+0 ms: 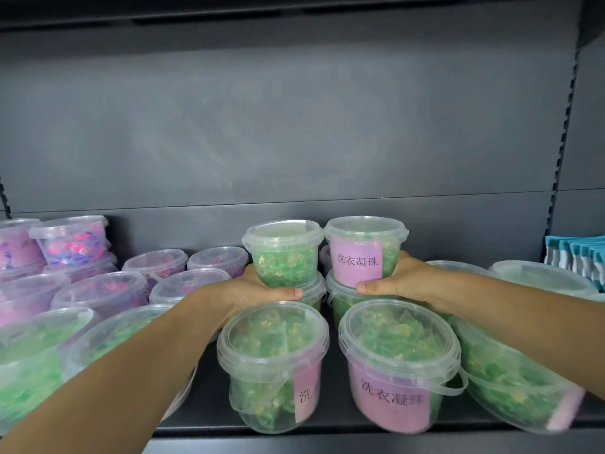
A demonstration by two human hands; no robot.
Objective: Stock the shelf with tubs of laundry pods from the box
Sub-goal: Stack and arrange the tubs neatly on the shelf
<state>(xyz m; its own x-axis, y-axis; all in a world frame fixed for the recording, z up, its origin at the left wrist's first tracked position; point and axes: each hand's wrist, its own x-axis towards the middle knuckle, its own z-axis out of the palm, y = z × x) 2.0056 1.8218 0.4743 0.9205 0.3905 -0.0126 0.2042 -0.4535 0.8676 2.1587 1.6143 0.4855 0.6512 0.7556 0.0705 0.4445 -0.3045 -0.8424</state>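
A: hands?
B: left hand (258, 290) grips a clear tub of green pods (283, 253), right hand (402, 283) grips the pink-labelled tub (365, 250) just beside it. Both are mid shelf (203, 404), over lower tubs (343, 296). Can't tell if they touch.
A: rest?
B: purple-pod tubs (70, 239) on the left. The front green tubs (273, 365) hide most of the lower ones. The blue packets (576, 257) are cut off at the right edge.

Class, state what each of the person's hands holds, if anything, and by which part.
The left hand grips one green-pod tub around its lower body, thumb across the front. The right hand grips the pink-labelled tub beside it the same way.
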